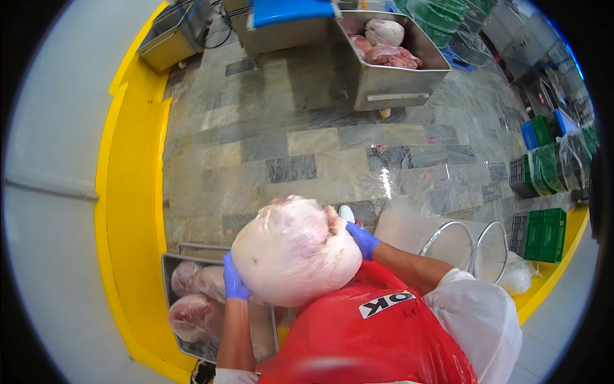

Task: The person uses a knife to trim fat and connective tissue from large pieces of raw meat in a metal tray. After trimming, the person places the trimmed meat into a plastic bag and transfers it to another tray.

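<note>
Held up in front of my red apron is a large raw pork leg [294, 256], pale and rounded, with a ragged pinkish cut end at the top right. My left hand [236, 279], in a blue-purple glove, is pressed against its left side. On the opposite side my right hand [363, 240], gloved the same way, grips it near the cut end. The fingers of both hands are partly hidden by the meat. Below my left forearm stands a metal bin [174, 257] with several similar pieces of meat [194, 318] in it.
A metal cart [393, 86] with raw meat stands ahead on the wet tiled floor [288, 144]. A yellow barrier [131, 224] runs along the left wall. At right are clear cylinders with metal hoops [448, 240] and green crates [545, 235]. A blue-topped metal unit [291, 13] is at the back.
</note>
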The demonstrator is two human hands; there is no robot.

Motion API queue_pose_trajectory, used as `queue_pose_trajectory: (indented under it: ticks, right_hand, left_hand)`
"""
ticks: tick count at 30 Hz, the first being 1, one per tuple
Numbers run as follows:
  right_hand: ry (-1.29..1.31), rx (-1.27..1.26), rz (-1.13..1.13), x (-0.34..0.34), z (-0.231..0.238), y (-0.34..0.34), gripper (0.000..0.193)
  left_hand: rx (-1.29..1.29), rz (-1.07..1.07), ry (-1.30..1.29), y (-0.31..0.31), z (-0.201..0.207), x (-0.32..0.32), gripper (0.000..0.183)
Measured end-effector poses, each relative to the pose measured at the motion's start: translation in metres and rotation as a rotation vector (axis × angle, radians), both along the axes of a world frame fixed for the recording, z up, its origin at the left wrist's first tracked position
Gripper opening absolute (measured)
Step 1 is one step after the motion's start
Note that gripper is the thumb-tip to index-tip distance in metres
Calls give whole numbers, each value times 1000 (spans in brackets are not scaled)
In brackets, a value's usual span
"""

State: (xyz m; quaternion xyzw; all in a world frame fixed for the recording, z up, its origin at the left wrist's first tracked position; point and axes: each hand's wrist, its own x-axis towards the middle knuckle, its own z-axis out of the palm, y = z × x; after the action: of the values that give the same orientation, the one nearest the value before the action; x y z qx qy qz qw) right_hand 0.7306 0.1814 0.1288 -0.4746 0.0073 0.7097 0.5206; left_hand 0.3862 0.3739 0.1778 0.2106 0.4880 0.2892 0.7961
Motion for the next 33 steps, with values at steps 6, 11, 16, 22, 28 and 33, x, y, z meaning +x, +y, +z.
queue_pose_trajectory:
  ticks: [6,11,16,22,28,33]
  right_hand:
    - [246,113,-552,168,32,-21,58]
    - [6,560,-871,274,100,-7,66]
    - [-170,641,-1154,358,187,48,68]
    - [-145,666,-1127,511,205,151,77]
    - [-1555,-68,404,573,74,225,48]
    - [-1393,281,542,452,-34,235,47]
  left_hand:
    - [112,-333,75,99,65,296,39]
    - [932,-665,233,150,195,535,43]
    - [1396,-968,0,183,351,740,57]
    - [1738,-873,115,202,420,777,54]
    - [1561,-1071,707,222,304,623,82]
    - [1430,-1103,1382,222,143,359,73]
